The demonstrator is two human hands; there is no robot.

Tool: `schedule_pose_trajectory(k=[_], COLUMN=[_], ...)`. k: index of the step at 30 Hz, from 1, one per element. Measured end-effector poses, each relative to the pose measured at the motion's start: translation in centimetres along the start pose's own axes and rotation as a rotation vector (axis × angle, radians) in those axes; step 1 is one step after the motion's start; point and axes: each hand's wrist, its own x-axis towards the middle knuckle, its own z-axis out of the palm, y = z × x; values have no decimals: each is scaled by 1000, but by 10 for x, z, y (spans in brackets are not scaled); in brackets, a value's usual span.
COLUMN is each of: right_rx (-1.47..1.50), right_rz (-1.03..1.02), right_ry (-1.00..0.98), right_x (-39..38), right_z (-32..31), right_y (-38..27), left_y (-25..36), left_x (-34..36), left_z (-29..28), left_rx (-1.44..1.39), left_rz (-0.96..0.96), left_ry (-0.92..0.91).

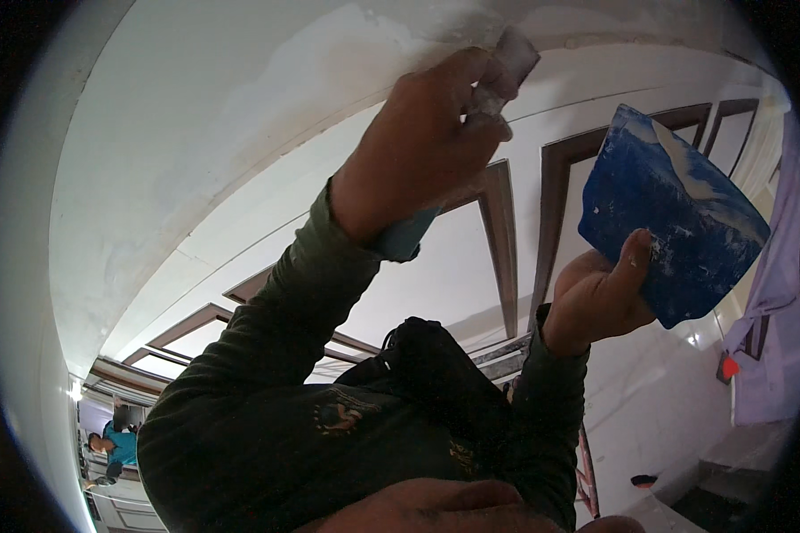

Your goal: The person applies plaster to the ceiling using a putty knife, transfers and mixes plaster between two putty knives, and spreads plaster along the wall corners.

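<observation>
My left hand (431,138) is raised to the white plastered surface overhead. It is closed around a small flat grey scraper-like piece (516,58), whose outer end lies close to that surface; its exact kind is unclear. Behind the left wrist, part of a teal thing (406,234) shows, mostly hidden. My right hand (606,293) grips a blue putty board (662,213) by its lower left edge, thumb on top and the other fingers mostly underneath. White putty (692,169) is streaked along the board's upper part, with dried smears elsewhere.
Pale plaster patches (329,71) mark the surface above. Brown-framed panels (498,240) run across behind my arms. A lilac cloth (778,329) hangs at the far right. Another person (120,444) in a teal top is far off at lower left. Something red and ladder-like (587,475) stands below.
</observation>
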Motion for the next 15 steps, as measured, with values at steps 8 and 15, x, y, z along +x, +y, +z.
schedule_pose_trajectory(k=[8, 15], right_rx=[-60, -75], right_rz=[0, 60], right_ry=[-26, -134], right_x=[2, -33], right_z=[-22, 6], right_y=[16, 26], left_y=[16, -10], left_x=[-25, -7], left_z=[-24, -7], left_rx=[-188, -136], left_rz=[-286, 75], left_ry=[70, -15])
